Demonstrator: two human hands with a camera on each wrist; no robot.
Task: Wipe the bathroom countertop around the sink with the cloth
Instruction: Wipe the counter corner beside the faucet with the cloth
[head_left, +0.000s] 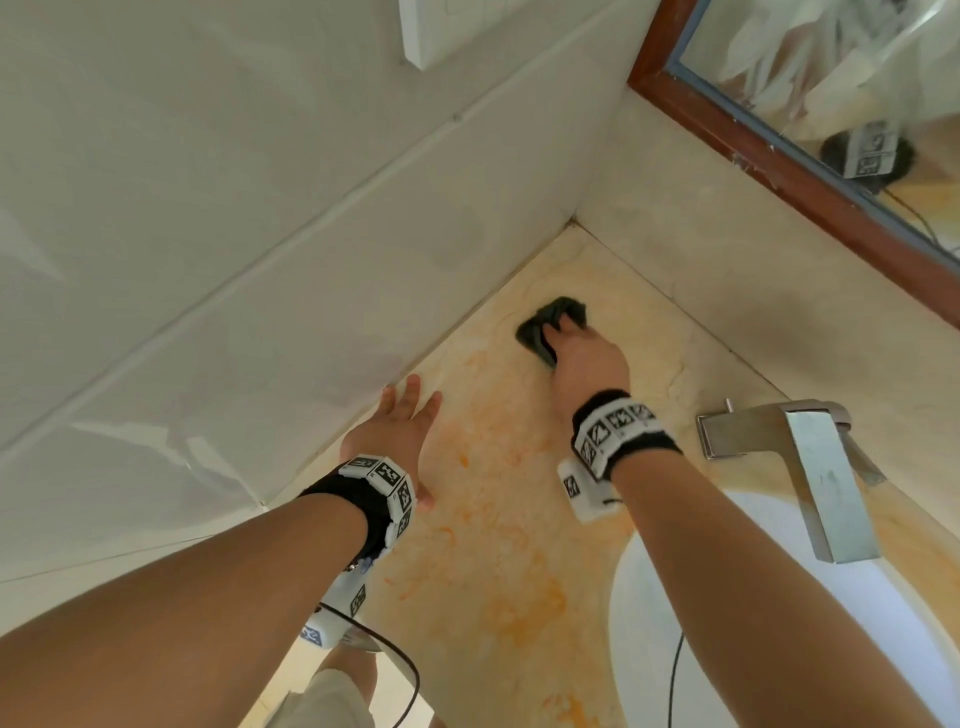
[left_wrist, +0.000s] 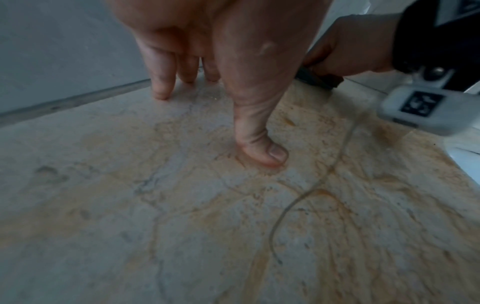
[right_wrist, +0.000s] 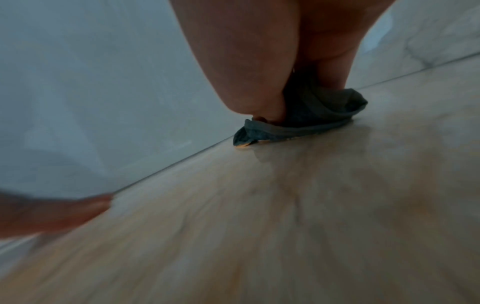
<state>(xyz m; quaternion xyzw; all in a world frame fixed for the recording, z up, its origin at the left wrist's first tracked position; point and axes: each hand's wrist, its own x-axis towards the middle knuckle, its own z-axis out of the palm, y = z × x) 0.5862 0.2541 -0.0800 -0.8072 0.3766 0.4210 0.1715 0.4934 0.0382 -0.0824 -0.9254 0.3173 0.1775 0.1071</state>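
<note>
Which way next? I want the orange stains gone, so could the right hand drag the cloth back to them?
Probably yes: the right hand presses the dark cloth near the corner, and bare countertop lies between it and the orange stains.

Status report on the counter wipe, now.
Right hand presses dark cloth near back corner. Left hand braced flat on countertop. Orange stains remain. Nothing obstructing.

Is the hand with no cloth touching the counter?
Touching. In the left wrist view the left hand has its thumb tip and fingertips pressed flat on the marble countertop, no gap.
</note>
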